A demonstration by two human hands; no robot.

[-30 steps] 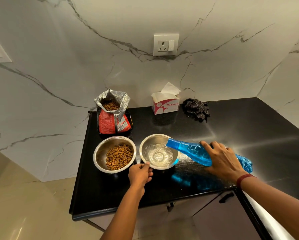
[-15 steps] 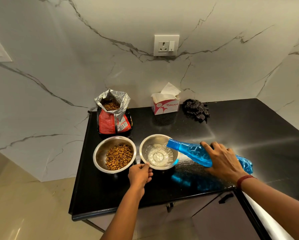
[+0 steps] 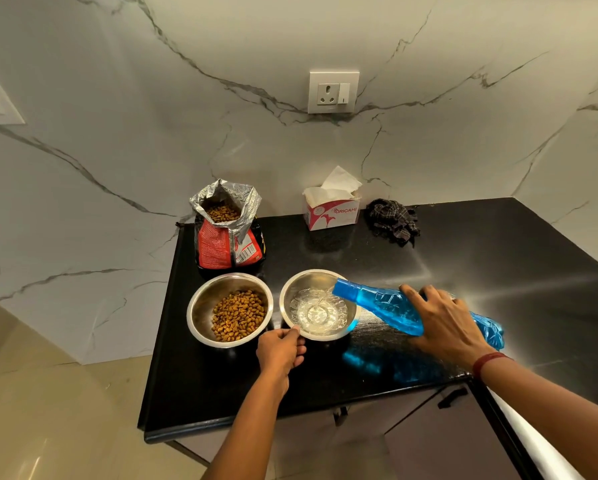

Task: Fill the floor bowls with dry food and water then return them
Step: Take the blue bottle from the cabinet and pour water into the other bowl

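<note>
Head view: black desk [image 3: 498, 271] against marble wall. Far left, open food bag [image 3: 226, 233], kibble showing. Just in front, steel bowl with kibble [image 3: 230, 310], beside it water bowl [image 3: 318, 304] with water in it. Left hand [image 3: 280, 351] fingers pinched on water bowl's near rim. Blue bottle [image 3: 387, 308] tilted, mouth over water bowl's right rim; right hand [image 3: 446, 323] fingers wrapped around its body. At back, tissue box [image 3: 330, 209], dark cloth [image 3: 393, 220] further right.
</note>
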